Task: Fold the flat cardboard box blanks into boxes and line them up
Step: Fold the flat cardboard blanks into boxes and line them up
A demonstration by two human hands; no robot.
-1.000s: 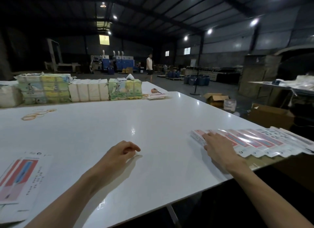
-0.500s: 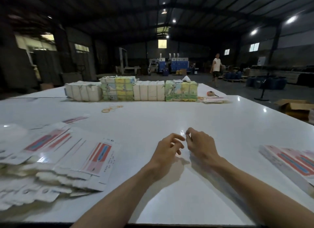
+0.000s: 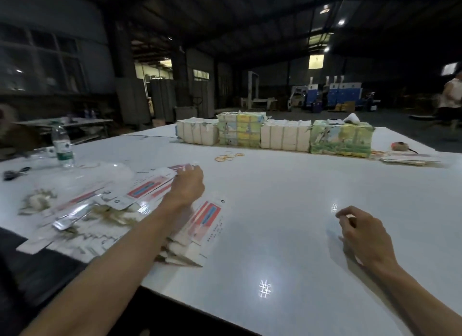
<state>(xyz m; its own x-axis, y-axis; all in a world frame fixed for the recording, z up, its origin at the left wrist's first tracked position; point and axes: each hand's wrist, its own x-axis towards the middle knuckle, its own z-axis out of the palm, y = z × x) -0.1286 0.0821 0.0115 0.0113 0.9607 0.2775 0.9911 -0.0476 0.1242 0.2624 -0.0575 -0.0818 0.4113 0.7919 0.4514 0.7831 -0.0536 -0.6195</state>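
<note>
A loose pile of flat white box blanks (image 3: 207, 218) with red and blue print lies at the table's left front. My left hand (image 3: 186, 185) reaches over the pile, and its fingers curl round the far end of the top blank (image 3: 147, 188). Over the bare white table (image 3: 287, 198) to the right, my right hand (image 3: 362, 233) hovers low with loosely curled fingers and holds nothing. No folded boxes are in view.
Bundled stacks of packs (image 3: 275, 135) line the table's far side, with rubber bands (image 3: 228, 157) in front of them. A water bottle (image 3: 62, 145), scissors (image 3: 15, 173) and clear plastic wrap (image 3: 100, 173) sit at the left. A person (image 3: 450, 98) stands far right.
My view has swung left, away from the row of boxes on the right. My left hand has moved from the table's middle onto the pile of blanks, and my right hand has drifted apart from it.
</note>
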